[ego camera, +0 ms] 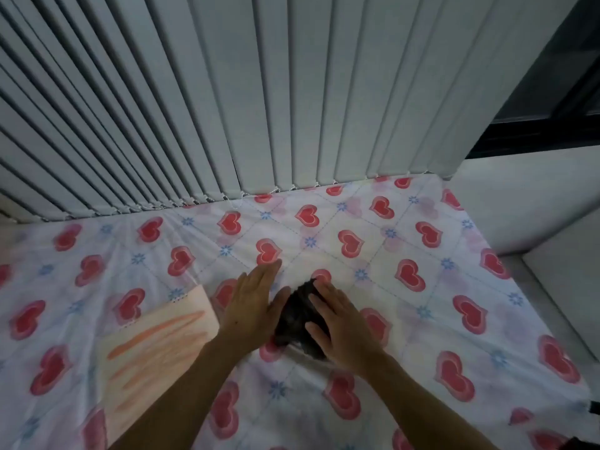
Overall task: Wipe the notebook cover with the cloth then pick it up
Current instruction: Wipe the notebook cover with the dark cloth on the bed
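Bed (422,319) with heart-print sheet carries everything. Far edge of the bed meets vertical blinds (227,92); right edge drops off beside a pale ledge (535,203). Open sheet lies beyond the fingertips up to the blinds, and a broad clear stretch runs out to the right of the right hand.

Left hand (250,306): palm down, fingers (266,274) straight and close together, flat on the sheet, gripping nothing. Its thumb side lies against the left edge of the cloth (292,316).

Right hand (341,326): palm down over the cloth, fingers slightly spread and lightly curved, pressing on its top. Not closed around it; cannot tell whether any fingertip hooks under the cloth edge.

Cloth: dark, crumpled, bunched between the two hands, mostly under the right fingers, resting on the sheet.

Notebook (156,358): lies flat on the bed to the left of the left hand, just beside the left wrist and forearm. Cover pale peach with orange diagonal streaks. Its far right corner sits near the left hand's outer edge; touching or not, cannot tell. The near end runs toward the bottom of the view.
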A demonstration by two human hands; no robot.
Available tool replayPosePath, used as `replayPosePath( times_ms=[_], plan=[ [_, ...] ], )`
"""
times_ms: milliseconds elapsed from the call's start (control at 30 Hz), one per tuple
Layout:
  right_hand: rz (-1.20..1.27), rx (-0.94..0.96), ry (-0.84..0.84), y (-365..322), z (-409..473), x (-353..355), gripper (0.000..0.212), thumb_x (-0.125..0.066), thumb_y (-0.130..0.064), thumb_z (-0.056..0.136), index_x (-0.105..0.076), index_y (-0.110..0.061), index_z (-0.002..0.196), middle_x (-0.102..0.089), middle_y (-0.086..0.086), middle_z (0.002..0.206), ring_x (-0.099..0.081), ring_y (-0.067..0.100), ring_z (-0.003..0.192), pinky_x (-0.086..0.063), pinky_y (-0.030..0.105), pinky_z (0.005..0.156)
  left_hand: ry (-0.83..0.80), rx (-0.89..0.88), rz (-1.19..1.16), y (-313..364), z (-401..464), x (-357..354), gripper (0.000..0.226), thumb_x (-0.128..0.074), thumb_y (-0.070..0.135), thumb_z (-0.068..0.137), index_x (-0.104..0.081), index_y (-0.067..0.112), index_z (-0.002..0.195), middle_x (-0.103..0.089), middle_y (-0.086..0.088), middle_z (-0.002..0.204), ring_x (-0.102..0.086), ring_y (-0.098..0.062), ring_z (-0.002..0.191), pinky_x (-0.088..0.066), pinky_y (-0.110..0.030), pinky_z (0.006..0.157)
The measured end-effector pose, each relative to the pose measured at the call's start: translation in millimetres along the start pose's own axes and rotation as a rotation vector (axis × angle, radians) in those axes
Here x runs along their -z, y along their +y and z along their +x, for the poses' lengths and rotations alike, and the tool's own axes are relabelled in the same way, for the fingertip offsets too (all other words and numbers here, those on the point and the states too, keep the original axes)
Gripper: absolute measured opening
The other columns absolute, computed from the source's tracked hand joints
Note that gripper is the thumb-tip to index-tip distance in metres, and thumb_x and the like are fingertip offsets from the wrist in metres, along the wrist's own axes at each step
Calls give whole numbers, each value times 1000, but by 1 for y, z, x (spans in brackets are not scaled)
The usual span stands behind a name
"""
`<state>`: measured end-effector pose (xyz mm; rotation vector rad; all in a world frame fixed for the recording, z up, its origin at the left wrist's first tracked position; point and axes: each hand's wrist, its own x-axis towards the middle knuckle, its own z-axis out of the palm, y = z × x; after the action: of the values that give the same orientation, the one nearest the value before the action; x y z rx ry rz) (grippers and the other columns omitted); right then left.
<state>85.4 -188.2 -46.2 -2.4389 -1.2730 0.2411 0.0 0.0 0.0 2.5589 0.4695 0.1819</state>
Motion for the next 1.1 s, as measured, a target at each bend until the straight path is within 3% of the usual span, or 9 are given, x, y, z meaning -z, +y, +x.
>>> replayPosePath(
  times_ms=[100,300,400,567,667,733,800,933,1100],
  plan=[
    [-23,46,31,-7,1,-10,58,-37,-47,100,-41,-12,145,-28,7,158,-12,20,147,-12,37,119,-28,19,-8,-6,-6,-15,55,-37,46,98,-30,22,147,-40,-4,150,-31,-21,138,-20,-47,116],
    [-24,97,14,-15,-3,-27,63,-47,-54,94,-47,-11,141,-38,10,153,-28,27,144,-24,45,117,-15,15,9,-11,-17,-32,52,-38,42,98,-35,20,145,-41,-4,149,-29,-18,140,-6,-32,115],
    [5,91,70,-15,-2,-30,45,-58,-36,95,-58,-11,132,-48,9,147,-36,28,140,-35,47,112,3,12,-1,-15,-19,-32,52,-35,44,98,-37,20,144,-43,-3,147,-31,-18,139,-10,-33,115],
    [113,-41,101,-21,6,-24,35,-49,-29,99,-61,-14,129,-55,3,142,-44,21,135,-37,41,111,51,29,-9,-24,-22,-16,52,-38,46,98,-36,23,144,-46,-4,146,-35,-21,137,-19,-35,114],
    [298,-222,101,-26,16,-13,33,-46,-29,101,-60,-14,128,-66,5,124,-65,20,105,-53,30,88,72,62,-14,-31,-24,0,56,-34,50,97,-37,22,145,-44,-6,147,-34,-24,138,-20,-38,115],
    [383,-298,105,-31,27,-5,29,-44,-29,102,-62,-12,116,-69,2,92,-64,14,71,-45,17,60,81,66,-2,-37,-25,13,57,-32,50,96,-37,21,145,-43,-6,148,-32,-22,140,-15,-37,117],
    [432,-326,162,-38,38,2,19,-46,-25,102,-61,-14,98,-62,-1,78,-59,14,61,-38,16,52,95,56,8,-43,-26,27,57,-29,51,97,-38,19,145,-44,-6,147,-32,-22,139,-17,-40,117],
    [515,-345,229,-57,60,15,13,-46,-26,102,-52,-22,91,-54,-12,73,-57,6,62,-41,14,51,133,73,17,-62,-34,52,52,-33,47,99,-36,22,145,-43,-4,148,-34,-22,138,-14,-38,116],
    [769,-356,235,-86,86,18,20,-45,-23,103,-62,-11,102,-65,1,87,-62,13,80,-44,9,61,172,145,30,-91,-48,83,57,-27,55,97,-32,26,146,-42,-1,148,-33,-19,138,-14,-36,115]
  ],
)
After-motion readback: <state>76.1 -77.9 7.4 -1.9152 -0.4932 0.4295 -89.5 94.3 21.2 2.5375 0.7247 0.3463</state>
